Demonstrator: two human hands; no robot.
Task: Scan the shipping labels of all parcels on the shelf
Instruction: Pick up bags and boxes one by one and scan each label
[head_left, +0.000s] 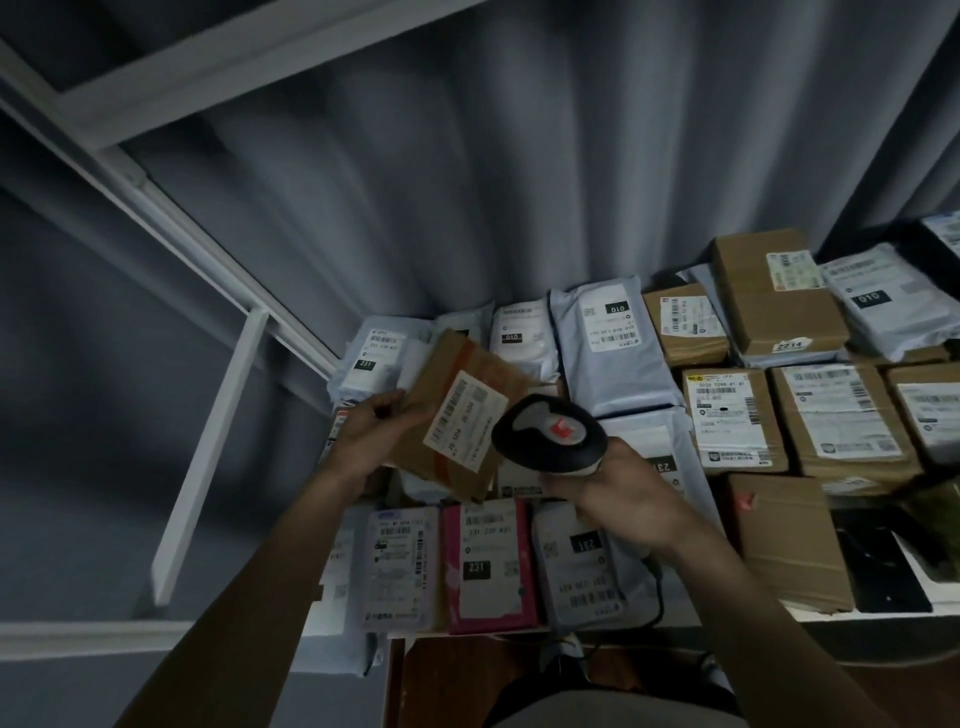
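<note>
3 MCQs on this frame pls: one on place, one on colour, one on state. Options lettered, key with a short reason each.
1. Where is the small cardboard box with the white label?
A. Lifted above the parcels, in the left hand
B. Flat at the shelf's far right
C. On the floor

2. What colour is the mailer at the shelf's front edge, between two pale ones?
A. Green
B. Pink
C. Yellow

3. What is the right hand doing?
A. Resting open on a parcel
B. Gripping the barcode scanner
C. Peeling off a label

Key:
1 A: the left hand holds the cardboard box tilted above the pile.
2 B: the pink mailer lies at the front edge.
3 B: the right hand wraps the barcode scanner, aimed toward the box's label.
</note>
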